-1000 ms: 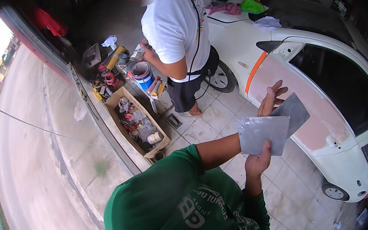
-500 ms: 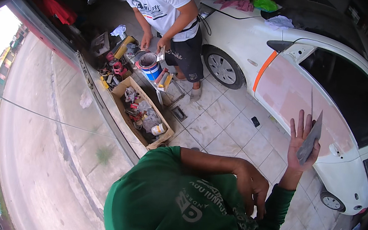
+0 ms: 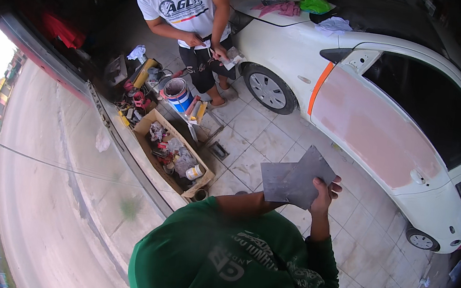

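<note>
My right hand (image 3: 325, 194) grips dark grey sandpaper (image 3: 308, 178), thumb on its near face and fingers behind. The sandpaper shows as two overlapping flaps, and I cannot tell whether it is one bent sheet or two. My left forearm (image 3: 249, 205) reaches across in front of my green shirt, and the hand at its end is hidden behind the lower left flap. Beyond the sandpaper stands a white car whose door (image 3: 379, 125) has a large dull pinkish patch. An orange strip (image 3: 320, 89) runs along the door's front edge.
A co-worker (image 3: 192, 10) stands by the car's front wheel (image 3: 269, 88), holding a pale flat piece. A blue-and-white can (image 3: 178, 98) sits on a small stand. Left of me lies an open box (image 3: 200, 186) of rags and containers. Cloths, one pink (image 3: 281, 9), lie on the hood.
My right hand has come left and closed on the sandpaper, which now faces me broadside. My left hand has gone behind it. The co-worker has turned from the can toward the car.
</note>
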Tool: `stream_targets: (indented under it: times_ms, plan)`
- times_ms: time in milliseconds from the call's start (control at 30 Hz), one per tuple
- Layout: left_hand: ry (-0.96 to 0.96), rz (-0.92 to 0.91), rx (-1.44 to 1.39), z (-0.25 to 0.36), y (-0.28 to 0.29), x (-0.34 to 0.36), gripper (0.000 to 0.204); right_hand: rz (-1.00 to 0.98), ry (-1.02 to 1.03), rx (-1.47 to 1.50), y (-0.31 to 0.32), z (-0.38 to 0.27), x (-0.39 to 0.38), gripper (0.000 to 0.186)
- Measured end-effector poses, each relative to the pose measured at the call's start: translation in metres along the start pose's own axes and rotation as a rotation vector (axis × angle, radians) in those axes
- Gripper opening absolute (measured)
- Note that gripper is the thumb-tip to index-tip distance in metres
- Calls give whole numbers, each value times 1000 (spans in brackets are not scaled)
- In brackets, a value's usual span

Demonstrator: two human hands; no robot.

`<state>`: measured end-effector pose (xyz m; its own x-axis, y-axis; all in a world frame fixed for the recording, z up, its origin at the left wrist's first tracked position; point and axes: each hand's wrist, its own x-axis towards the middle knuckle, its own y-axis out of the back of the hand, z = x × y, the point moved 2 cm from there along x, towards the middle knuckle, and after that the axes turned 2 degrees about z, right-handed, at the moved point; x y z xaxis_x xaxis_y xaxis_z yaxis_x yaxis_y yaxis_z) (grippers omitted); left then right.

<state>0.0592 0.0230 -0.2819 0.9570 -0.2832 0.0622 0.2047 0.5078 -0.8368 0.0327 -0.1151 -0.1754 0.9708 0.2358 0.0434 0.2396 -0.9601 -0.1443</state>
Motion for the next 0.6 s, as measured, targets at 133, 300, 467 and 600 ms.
stream_targets:
  times_ms: [133, 300, 467, 600]
  plan:
    - [60, 84, -8, 28, -96, -11, 49, 186, 159, -511, -6, 11, -7, 41]
    - [-38, -91, -392, 72, -102, 10, 46, 60, 77, 234, -61, -73, -13, 42]
    - [-117, -36, -66, 124, -125, 20, 59, 2, 129, 86, -85, -85, -11, 47]
    - [-289, -165, 250, 98, -169, 22, 66, 219, 273, -266, -74, -75, 10, 51]
